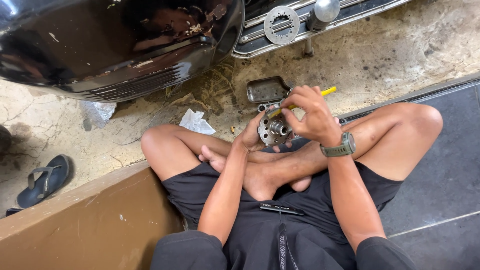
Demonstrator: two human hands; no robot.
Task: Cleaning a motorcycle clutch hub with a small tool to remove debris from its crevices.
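Head view. The person sits cross-legged on the floor, both forearms reaching forward over the knees.

The left hand [252, 134] is cupped around a round metal hub [274, 129], fingers closed on its rim from the left and below. The hub is held just above the crossed shins, its open face with a short centre shaft turned toward the camera.

The right hand [311, 116] is curled shut on a yellow-handled tool [327, 91]. The handle end sticks out past the knuckles toward the upper right; the working end runs down toward the hub, and whether it touches the hub cannot be told. A green watch [342, 145] sits on the right wrist.

Containers: one small metal tray [266, 89] lies on the concrete floor just beyond the hands. Its inside looks dark and stained; no distinct contents can be made out.

Surroundings: a crumpled white rag [195, 121] lies on the floor left of the tray. A black scooter body [120, 45] fills the upper left. On its footboard rests a flat toothed metal disc [281, 24], with a rounded metal part [324, 11] beside it. A dark sandal [45, 180] lies at the far left.
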